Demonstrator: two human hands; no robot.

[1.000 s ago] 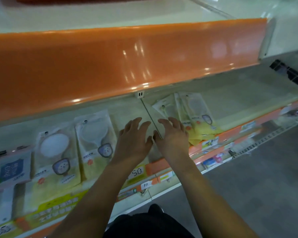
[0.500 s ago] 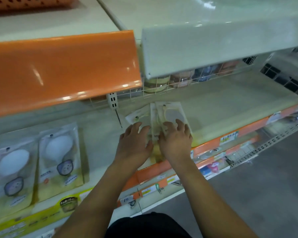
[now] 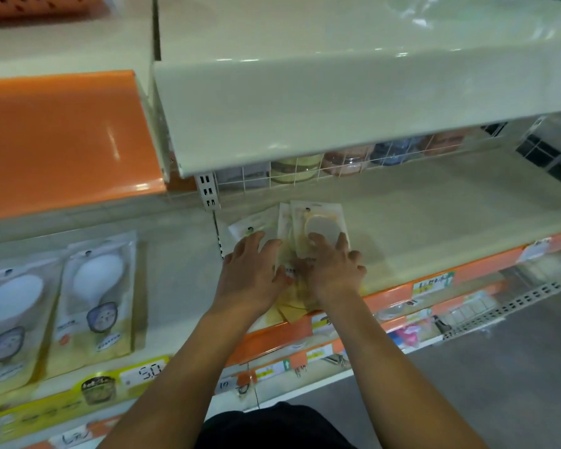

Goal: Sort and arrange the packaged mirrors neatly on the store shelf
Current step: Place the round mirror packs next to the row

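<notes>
Mirror packets [image 3: 318, 228] lie fanned on the cream shelf [image 3: 434, 228], long axes running toward the back. Left hand [image 3: 251, 275] and right hand [image 3: 334, 270] press flat on them, fingers spread, seemingly gripping nothing.

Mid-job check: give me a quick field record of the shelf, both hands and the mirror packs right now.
left hand: flat, fingers spread, presses on fanned packs
right hand: flat, fingers spread, presses on top pack
fanned packs: several overlapping, askew, near the shelf front
shelf: cream, bare to the right of the packs
side packs: two mirror packs lying side by side to the left
status: pile not yet squared
</notes>
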